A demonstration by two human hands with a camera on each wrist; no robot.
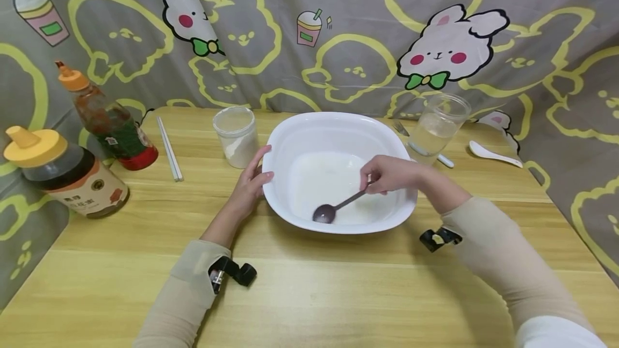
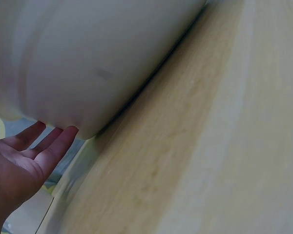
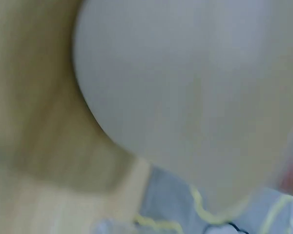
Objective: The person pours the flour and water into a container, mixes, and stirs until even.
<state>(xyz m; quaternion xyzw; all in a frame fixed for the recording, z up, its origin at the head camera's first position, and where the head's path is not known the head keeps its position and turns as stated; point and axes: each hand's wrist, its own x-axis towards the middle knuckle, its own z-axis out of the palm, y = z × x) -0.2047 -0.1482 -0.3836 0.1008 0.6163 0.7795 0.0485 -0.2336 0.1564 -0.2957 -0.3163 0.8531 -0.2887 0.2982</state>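
A white basin (image 1: 338, 123) stands on the table with a pale, whitish liquid (image 1: 314, 184) in its bottom. My right hand (image 1: 389, 173) pinches the handle of a dark brown spoon (image 1: 325, 214), whose bowl sits low near the basin's front wall. At the basin's left side, my left hand (image 1: 249, 187) rests its thumb and fingers against the rim and outer wall. Those fingers look nearly straight in the left wrist view, touching the wall of the basin (image 2: 88, 63). The blurred right wrist view holds the outside of the basin (image 3: 185, 87); the spoon is out of sight there.
Left of the basin stand a jar of white powder (image 1: 237, 141), chopsticks (image 1: 169, 149), a red sauce bottle (image 1: 111, 122) and a dark, yellow-capped bottle (image 1: 72, 176). To the right are a glass jar of clear liquid (image 1: 437, 128), a fork (image 1: 400, 128) and a white spoon (image 1: 495, 154).
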